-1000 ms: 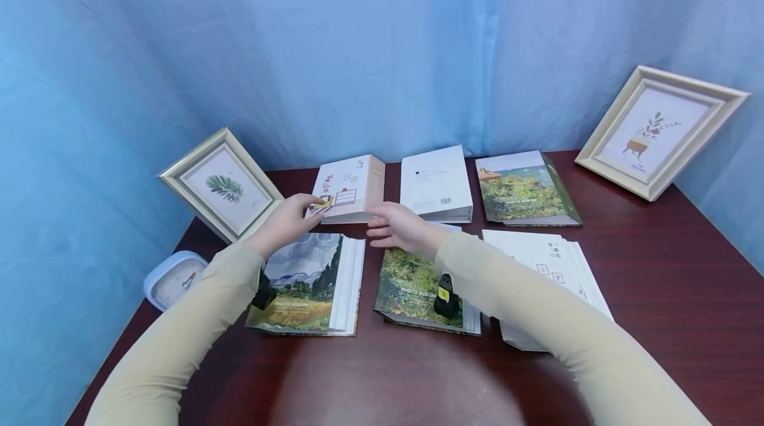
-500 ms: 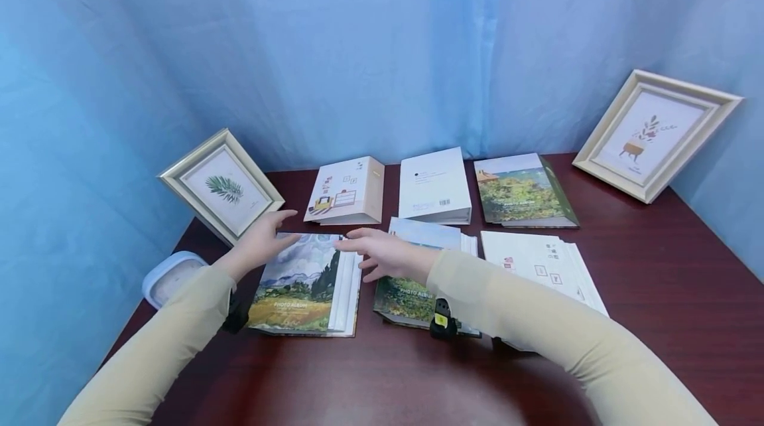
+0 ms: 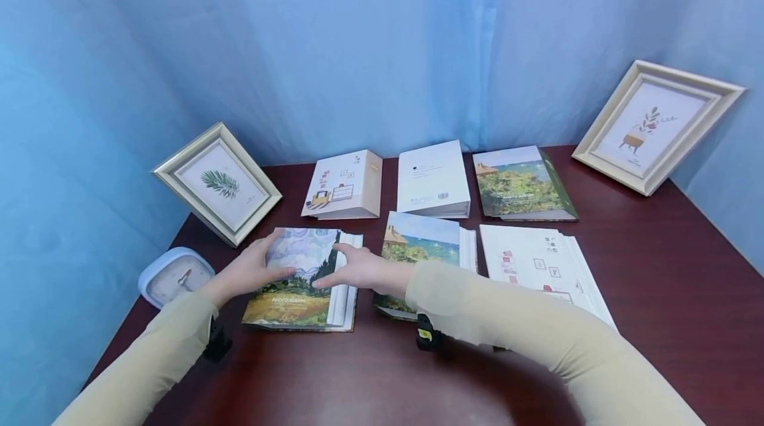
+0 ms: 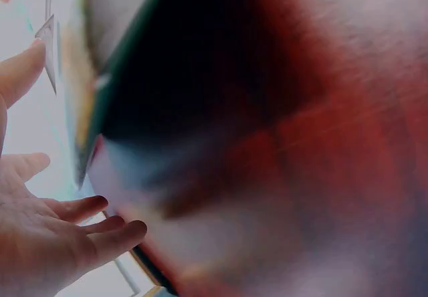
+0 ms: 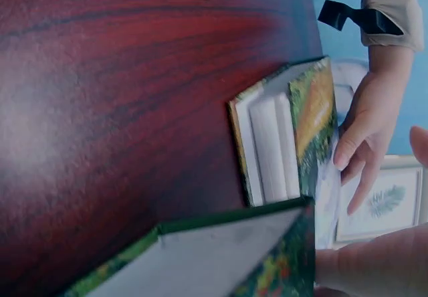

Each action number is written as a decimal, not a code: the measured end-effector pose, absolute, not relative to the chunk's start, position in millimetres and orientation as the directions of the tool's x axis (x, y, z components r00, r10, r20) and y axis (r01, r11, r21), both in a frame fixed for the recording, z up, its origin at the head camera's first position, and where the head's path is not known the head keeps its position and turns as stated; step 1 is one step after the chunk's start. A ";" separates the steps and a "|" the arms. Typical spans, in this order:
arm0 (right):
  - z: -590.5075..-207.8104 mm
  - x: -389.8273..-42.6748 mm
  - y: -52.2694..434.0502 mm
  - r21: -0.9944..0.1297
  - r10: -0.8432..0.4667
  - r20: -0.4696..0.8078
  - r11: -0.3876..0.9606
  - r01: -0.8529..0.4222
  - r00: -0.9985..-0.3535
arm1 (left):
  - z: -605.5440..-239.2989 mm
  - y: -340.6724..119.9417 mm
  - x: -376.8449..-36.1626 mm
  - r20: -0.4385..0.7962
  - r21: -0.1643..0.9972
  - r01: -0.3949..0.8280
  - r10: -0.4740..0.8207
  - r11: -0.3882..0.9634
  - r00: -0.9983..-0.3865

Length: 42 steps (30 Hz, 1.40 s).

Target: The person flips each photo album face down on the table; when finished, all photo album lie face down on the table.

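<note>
A photo album point(image 3: 289, 310) with a painted landscape cover lies front left in the head view, its white pages showing on the right. My left hand point(image 3: 247, 269) reaches over its left side, thumb above the cover. From the right comes my right hand point(image 3: 363, 269), its fingers spread over the page side and the thumb pointing inward. In the left wrist view the left hand point(image 4: 47, 237) has its fingers extended beside the album's edge point(image 4: 80, 110). The right wrist view shows the left hand point(image 5: 374, 113) close to the landscape album point(image 5: 314, 116).
Right of it lie a seaside-garden album point(image 3: 424, 237) and a white album point(image 3: 525, 253). Behind stand a house-drawing album point(image 3: 340, 184), a plain white album point(image 3: 432, 177) and another garden album point(image 3: 516, 180). Picture frames point(image 3: 223, 184) flank them; a blue clock point(image 3: 177, 277) stands left.
Both hands have left the house-drawing album at the back and come down toward the front left landscape album. The right hand has moved left, off the middle garden album.
</note>
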State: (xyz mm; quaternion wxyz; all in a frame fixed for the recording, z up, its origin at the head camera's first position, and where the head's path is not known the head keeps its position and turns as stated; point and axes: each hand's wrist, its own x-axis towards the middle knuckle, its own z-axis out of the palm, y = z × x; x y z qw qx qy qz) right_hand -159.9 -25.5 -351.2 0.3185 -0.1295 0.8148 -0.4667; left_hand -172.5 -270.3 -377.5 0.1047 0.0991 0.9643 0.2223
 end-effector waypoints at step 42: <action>-361.8 -140.4 -47.0 -0.628 -0.534 -0.333 0.741 -0.240 -0.777 | -383.5 -252.7 -142.1 -0.011 0.592 0.159 0.206 0.790 -0.979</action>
